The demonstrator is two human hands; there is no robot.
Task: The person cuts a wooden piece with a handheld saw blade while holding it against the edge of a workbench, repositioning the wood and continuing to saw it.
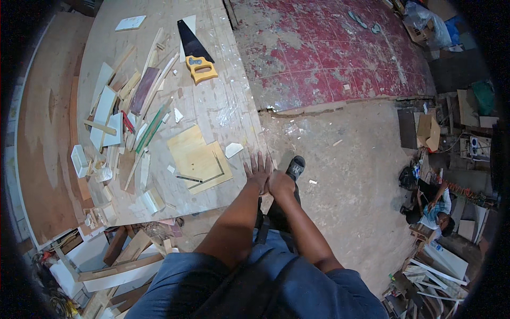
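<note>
My left hand (258, 171) lies flat with fingers spread at the right edge of the wooden table (223, 106). Against it, my right hand (281, 183) is curled closed over the same edge; what its fingers grip, if anything, is hidden. A small white offcut (234, 150) lies just beyond my left fingertips. To the left is a notched piece of pale plywood (186, 146). On the plywood rest a dark pencil-like stick (189, 178) and a thin dark L-shaped square (219, 169). Farther up, a handsaw (195, 48) with a yellow handle lies flat.
Wood strips and offcuts (141, 90) pile up on the table's left side. Scrap boards (122, 266) lean below it. A raised red tiled floor (329, 53) begins beyond the concrete (345, 154). At right, another person (433, 210) sits among clutter and boards.
</note>
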